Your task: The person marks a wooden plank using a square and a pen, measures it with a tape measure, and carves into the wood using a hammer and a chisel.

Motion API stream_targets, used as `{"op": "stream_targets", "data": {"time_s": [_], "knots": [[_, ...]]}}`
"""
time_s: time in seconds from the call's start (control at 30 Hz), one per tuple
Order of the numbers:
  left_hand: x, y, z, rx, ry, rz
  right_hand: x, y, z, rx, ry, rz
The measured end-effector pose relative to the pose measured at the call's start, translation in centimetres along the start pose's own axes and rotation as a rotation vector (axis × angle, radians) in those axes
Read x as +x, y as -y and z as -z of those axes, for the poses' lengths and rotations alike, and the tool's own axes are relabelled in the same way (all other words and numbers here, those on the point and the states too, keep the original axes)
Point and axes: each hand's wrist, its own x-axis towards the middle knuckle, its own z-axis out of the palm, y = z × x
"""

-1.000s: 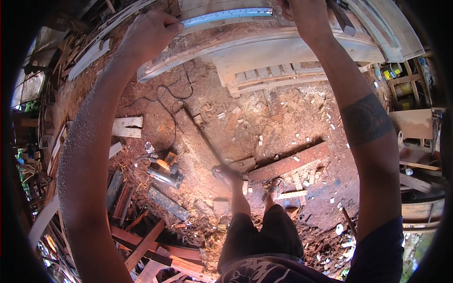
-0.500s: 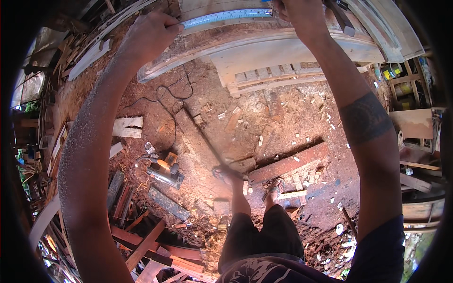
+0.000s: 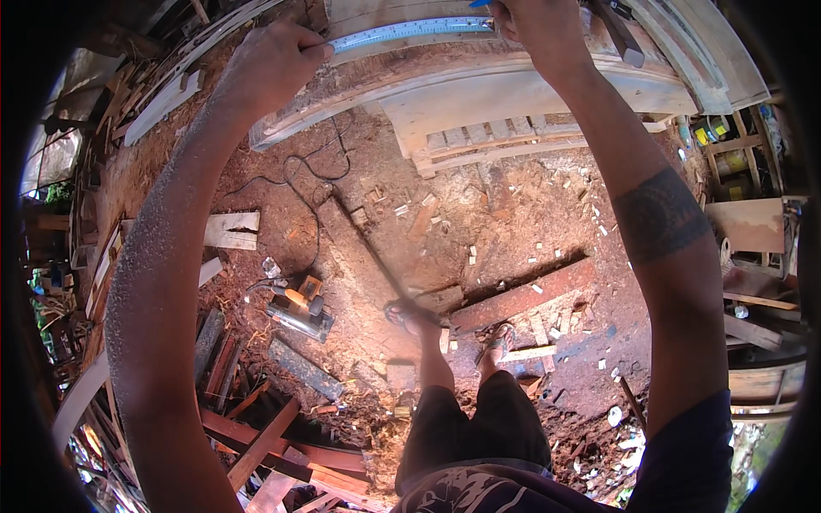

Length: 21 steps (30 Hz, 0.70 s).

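A pale blue ruler [image 3: 410,32] with graduation marks lies across a wooden board [image 3: 376,10] on the workbench at the top of the view. My left hand [image 3: 278,58] is closed, pinching the ruler's left end between thumb and fingers. By the ruler's right end is my right hand [image 3: 540,32], its fingers closed round a thin blue pen or pencil [image 3: 481,3] whose tip points left. The picture's upper edge cuts off part of the board. Sawdust coats my left forearm.
A dark bar [image 3: 623,38] rests on the bench right of my right hand. On the sawdust-covered floor lie a power tool [image 3: 301,309] with a cord, a reddish plank [image 3: 530,295] by my feet, and wood offcuts. Lumber is piled at lower left [image 3: 274,440].
My right hand has shifted slightly, and more of the blue pen or pencil shows, tilted at the upper edge. The left hand and the ruler stay where they were.
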Motion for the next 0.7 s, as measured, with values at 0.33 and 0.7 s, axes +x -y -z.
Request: {"op": "stream_targets", "data": {"time_s": [0.33, 0.7], "knots": [[3.1, 0.9, 0.7, 0.01, 0.037, -0.076, 0.7, 1.0, -0.9, -0.011, 0.009, -0.004], [5.0, 1.5, -0.2, -0.012, 0.004, -0.103, 3.6, -0.9, -3.4, -0.209, 0.051, 0.074]]}}
